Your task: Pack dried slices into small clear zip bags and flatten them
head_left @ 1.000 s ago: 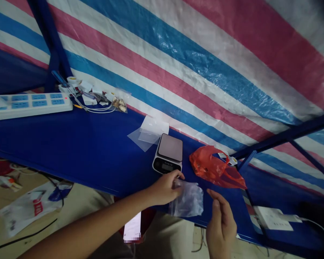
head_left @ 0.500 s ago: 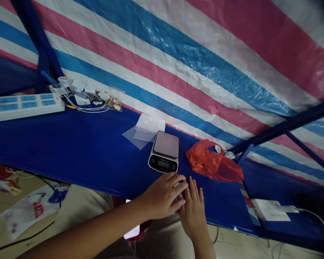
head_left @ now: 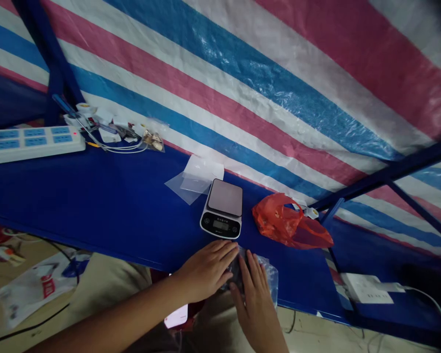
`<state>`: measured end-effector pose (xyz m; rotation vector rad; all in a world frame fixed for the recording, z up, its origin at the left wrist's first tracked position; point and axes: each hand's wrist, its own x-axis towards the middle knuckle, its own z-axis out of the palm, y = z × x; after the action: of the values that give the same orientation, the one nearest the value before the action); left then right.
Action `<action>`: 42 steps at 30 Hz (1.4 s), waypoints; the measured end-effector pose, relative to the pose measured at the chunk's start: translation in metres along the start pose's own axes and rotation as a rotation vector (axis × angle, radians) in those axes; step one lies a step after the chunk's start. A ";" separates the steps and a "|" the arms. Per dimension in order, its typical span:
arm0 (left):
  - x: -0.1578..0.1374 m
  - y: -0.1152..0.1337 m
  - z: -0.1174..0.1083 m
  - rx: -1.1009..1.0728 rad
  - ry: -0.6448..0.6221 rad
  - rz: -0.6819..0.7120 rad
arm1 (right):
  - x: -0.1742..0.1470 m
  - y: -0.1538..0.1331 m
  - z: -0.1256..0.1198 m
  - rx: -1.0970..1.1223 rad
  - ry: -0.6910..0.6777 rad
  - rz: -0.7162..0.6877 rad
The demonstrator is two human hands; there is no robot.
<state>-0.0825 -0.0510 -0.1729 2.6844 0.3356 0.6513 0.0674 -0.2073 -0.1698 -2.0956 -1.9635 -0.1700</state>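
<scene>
Both hands now lie flat on a clear plastic bag (head_left: 266, 272) at the near edge of the blue surface (head_left: 95, 206): the left hand (head_left: 208, 267) presses its left part, the right hand (head_left: 255, 294) lies over its middle, fingers spread, neither gripping. A second ago the left hand held the bag up while the right hovered apart, so the bag has been laid down and is being flattened. Just beyond sits a small scale (head_left: 222, 208), with an orange bag (head_left: 290, 223) to its right, flat clear bags (head_left: 194, 179) behind, and a power strip (head_left: 31, 142) far left.
</scene>
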 end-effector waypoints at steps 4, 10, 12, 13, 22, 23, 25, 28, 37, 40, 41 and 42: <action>-0.005 0.000 -0.001 0.077 0.039 0.005 | -0.009 0.022 0.011 -0.071 0.009 0.062; -0.006 0.003 -0.004 0.100 0.064 -0.065 | -0.023 0.108 0.022 -0.094 0.090 0.268; -0.006 0.004 -0.006 0.112 0.059 -0.088 | -0.021 0.132 0.016 -0.070 0.128 0.334; -0.006 0.005 -0.007 0.116 0.054 -0.095 | -0.018 0.138 0.011 -0.054 0.160 0.356; -0.006 0.006 -0.012 0.076 -0.011 -0.099 | 0.001 0.053 -0.007 -0.008 0.171 0.162; -0.007 0.006 -0.013 0.080 -0.015 -0.096 | 0.000 0.049 -0.003 -0.049 0.144 0.172; -0.009 0.005 -0.015 0.090 -0.034 -0.079 | -0.004 0.045 0.003 -0.104 0.117 0.191; -0.012 0.005 -0.018 0.109 -0.055 -0.057 | -0.006 0.038 0.005 -0.141 0.080 0.148; -0.025 0.000 -0.017 0.203 -0.052 -0.014 | 0.004 0.024 0.018 -0.153 0.040 0.149; -0.027 -0.001 -0.023 0.174 -0.087 0.005 | 0.001 0.030 0.009 -0.042 0.108 0.149; -0.028 -0.001 -0.025 0.164 -0.100 0.031 | 0.000 0.034 0.005 -0.004 0.177 0.175; -0.028 -0.001 -0.025 0.159 -0.110 0.068 | -0.001 0.039 0.002 0.024 0.260 0.217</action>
<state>-0.1194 -0.0513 -0.1634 2.8812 0.2786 0.5134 0.1060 -0.2100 -0.1765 -2.1313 -1.5723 -0.3546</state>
